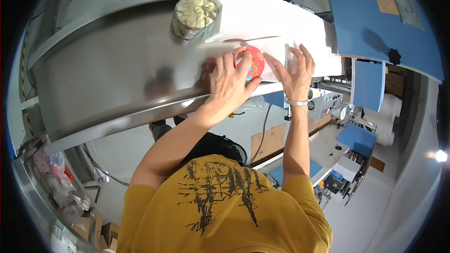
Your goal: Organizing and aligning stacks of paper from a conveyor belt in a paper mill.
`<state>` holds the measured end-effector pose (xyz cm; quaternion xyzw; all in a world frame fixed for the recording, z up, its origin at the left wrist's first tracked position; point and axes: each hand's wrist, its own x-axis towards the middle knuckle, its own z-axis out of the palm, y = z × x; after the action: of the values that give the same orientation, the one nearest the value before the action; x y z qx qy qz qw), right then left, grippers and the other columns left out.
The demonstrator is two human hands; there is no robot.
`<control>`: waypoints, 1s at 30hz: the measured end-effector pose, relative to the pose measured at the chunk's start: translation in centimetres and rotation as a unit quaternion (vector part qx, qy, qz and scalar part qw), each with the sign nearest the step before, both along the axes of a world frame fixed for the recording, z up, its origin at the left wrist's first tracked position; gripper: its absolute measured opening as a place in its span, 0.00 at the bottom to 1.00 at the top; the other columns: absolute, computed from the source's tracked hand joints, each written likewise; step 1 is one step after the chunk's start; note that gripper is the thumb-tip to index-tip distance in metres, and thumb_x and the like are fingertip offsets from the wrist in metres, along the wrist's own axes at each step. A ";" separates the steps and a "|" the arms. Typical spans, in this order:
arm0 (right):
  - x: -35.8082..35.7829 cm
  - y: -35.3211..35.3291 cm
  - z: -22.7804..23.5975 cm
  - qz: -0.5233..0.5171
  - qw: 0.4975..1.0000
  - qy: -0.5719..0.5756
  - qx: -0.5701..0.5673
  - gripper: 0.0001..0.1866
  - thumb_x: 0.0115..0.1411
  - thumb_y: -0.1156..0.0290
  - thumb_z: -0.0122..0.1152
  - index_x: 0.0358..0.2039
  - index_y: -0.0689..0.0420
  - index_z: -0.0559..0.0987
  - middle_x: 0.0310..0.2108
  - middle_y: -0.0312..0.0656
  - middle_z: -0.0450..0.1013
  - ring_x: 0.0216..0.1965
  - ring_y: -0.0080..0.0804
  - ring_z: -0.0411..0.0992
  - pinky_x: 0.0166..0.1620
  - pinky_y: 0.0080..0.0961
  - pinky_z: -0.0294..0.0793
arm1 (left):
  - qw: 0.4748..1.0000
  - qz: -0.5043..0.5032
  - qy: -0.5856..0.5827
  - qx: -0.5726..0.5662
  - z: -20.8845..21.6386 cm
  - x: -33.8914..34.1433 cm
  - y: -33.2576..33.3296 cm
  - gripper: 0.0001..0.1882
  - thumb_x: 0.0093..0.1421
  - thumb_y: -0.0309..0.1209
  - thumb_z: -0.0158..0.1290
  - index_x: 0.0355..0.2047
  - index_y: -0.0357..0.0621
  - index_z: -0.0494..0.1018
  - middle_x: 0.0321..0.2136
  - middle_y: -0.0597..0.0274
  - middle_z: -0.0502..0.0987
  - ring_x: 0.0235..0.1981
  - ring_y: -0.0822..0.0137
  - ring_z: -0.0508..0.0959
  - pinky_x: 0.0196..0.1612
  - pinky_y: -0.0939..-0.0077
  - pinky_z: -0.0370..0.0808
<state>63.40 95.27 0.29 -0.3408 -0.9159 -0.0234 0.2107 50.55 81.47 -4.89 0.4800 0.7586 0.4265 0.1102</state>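
Surface [112,61]: long, smooth, grey and reflective, with a pale rim [140,116] along its near edge and another along its far edge. Beside the far edge stands a transparent cylinder [194,14] with crumpled yellowish contents. Toward the right end lie a white stack [262,16] and, nearer, white sheeting [323,63].

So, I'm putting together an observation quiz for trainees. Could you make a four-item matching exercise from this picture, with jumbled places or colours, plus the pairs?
Things
1. Left hand
2. Bangle
3. Clear-wrapped cylinder
4. T-shirt

Places or colours
A. Mustard yellow with dark print
B. Touching the red round item
C. Immediately left of the white pile
D. Around the wrist of the right hand

Pairs: 1-B, 2-D, 3-C, 4-A
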 end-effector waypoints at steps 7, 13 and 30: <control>-2.0 -1.0 1.3 0.035 0.990 0.089 -0.102 0.26 0.47 0.63 0.73 0.45 0.57 0.76 0.54 0.53 0.66 0.56 0.49 0.63 0.56 0.41 0.64 | 0.999 -0.004 -0.029 0.026 0.1 0.3 0.5 0.34 0.49 0.42 0.62 0.53 0.42 0.65 0.42 0.41 0.65 0.44 0.45 0.68 0.41 0.56 0.72; -10.7 -2.2 1.7 0.153 0.965 0.137 -0.161 0.18 0.51 0.68 0.67 0.44 0.52 0.79 0.55 0.53 0.65 0.57 0.50 0.61 0.57 0.39 0.63 | 0.996 0.077 0.042 0.031 2.1 -6.1 -2.4 0.35 0.46 0.32 0.64 0.54 0.43 0.64 0.50 0.47 0.65 0.48 0.47 0.69 0.49 0.57 0.70; -14.2 -1.8 1.0 0.140 0.979 -0.051 -0.137 0.20 0.53 0.62 0.66 0.49 0.41 0.79 0.59 0.48 0.63 0.60 0.50 0.58 0.59 0.45 0.58 | 0.976 -0.216 0.022 -0.007 1.1 -18.1 -9.9 0.43 0.37 0.31 0.68 0.55 0.41 0.62 0.50 0.49 0.64 0.49 0.49 0.67 0.53 0.60 0.67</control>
<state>49.20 93.50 1.33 -0.2336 -0.9585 0.1147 0.1161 32.47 71.57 -3.74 0.6410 0.6421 0.3768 0.1864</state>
